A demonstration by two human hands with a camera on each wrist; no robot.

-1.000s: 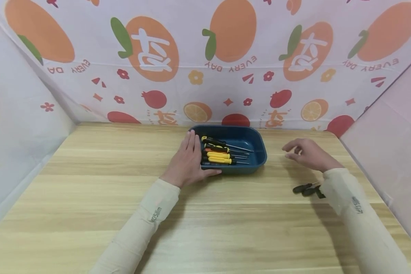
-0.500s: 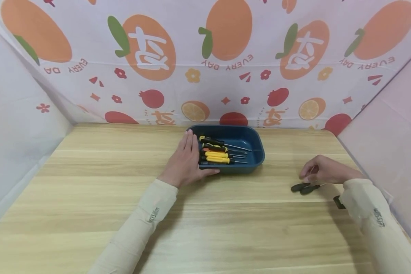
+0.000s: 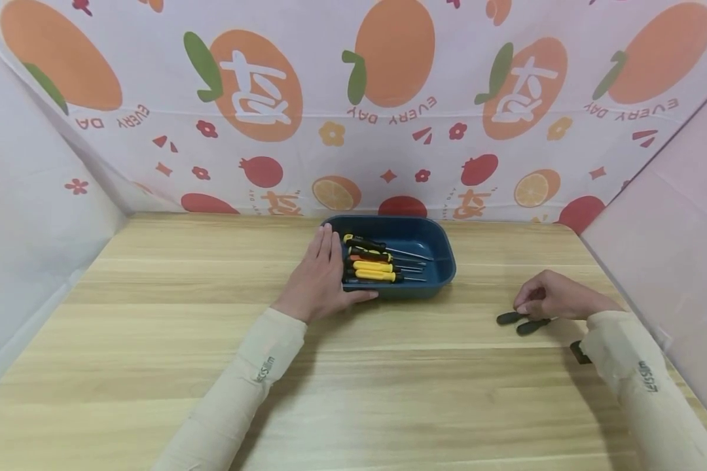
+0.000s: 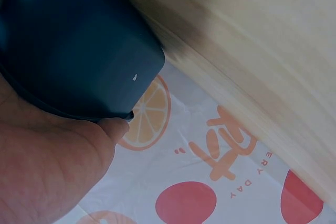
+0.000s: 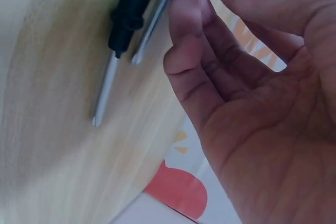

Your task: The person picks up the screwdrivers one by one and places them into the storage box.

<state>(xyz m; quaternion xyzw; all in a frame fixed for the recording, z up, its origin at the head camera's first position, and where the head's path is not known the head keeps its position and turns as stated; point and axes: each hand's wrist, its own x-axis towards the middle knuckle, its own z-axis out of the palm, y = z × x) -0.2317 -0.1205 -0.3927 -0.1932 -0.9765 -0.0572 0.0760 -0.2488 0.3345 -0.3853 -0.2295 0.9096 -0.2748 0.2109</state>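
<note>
A dark blue plastic box (image 3: 444,278) holds several screwdrivers (image 3: 377,266) with yellow, black and orange handles. Against the box's left end rests my left hand (image 3: 315,281), fingers straight along the rim and thumb stretched along the front wall. The left wrist view shows that hand (image 4: 58,156) beside the box's outer wall (image 4: 89,40). My right hand (image 3: 556,296) pinches the handle of a black screwdriver (image 3: 509,318) between thumb and fingers, at the table. A second black-handled screwdriver (image 3: 532,326) lies close beside it; its metal shaft (image 5: 106,90) shows in the right wrist view.
The wooden table (image 3: 400,386) reaches back to a fruit-printed cloth (image 3: 318,85). Pale cloth walls stand at both sides. A small dark object (image 3: 580,352) moves along with my right sleeve.
My right hand has come from the air right of the box, back and down to the two black screwdrivers. It now pinches one, whose handle has shifted slightly left. The left hand stays put.
</note>
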